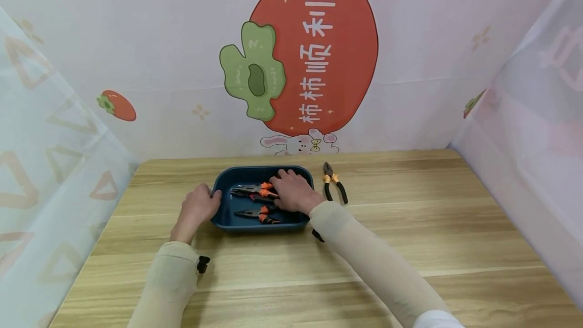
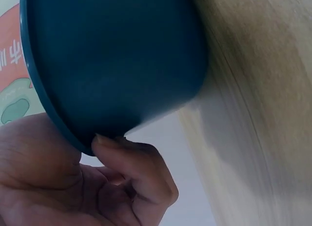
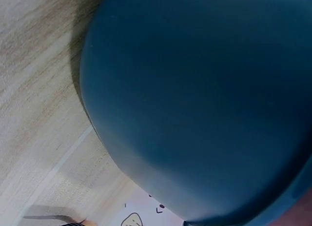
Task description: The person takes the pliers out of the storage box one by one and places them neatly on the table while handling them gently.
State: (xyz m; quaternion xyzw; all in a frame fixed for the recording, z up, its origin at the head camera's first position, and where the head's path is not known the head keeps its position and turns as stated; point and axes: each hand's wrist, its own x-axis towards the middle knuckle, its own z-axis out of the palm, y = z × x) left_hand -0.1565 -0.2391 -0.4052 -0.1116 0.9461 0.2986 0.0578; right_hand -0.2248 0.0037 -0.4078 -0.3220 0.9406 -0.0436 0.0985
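A dark blue rectangular tray stands on the table near its back edge. At its left end my left hand grips the rim; in the left wrist view, thumb and bent fingers pinch the rim corner. Inside lie overlapping pliers with orange-and-black handles, jaws pointing left. Nearer the front wall rests a pair of long-nose pliers. My right hand reaches over the tray's right end, above the plier handles, and hides their ends. Whether its fingers hold any handle is hidden. The right wrist view shows mostly the tray's outer wall.
Right of the tray, another pair of pliers lies on the wood-grain table, jaws away from me, handles spread. A printed cloth hangs behind the table, with more cloth along both sides.
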